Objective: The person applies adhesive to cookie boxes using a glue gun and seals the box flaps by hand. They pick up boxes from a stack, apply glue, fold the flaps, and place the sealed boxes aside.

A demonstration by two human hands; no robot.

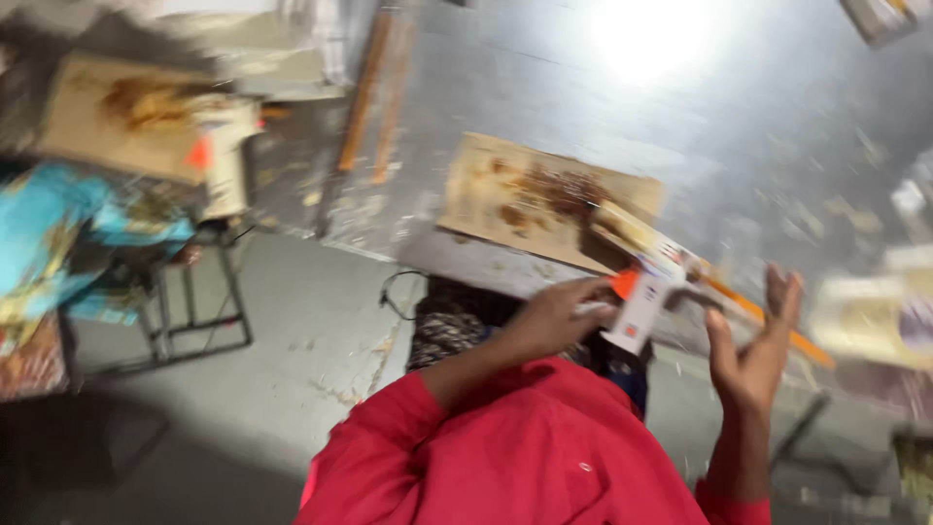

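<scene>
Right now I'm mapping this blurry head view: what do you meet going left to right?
Blue patterned cloth → second glue gun → brown board → left hand → white glue gun → right hand, open.

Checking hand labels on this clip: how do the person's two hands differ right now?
The left hand is closed around a white glue gun with an orange trigger; the right hand is open and holds nothing. The left hand lies low beside the brown board; the right hand is raised, fingers spread upward, apart from the gun. Both come out of red sleeves, and both are blurred.
</scene>
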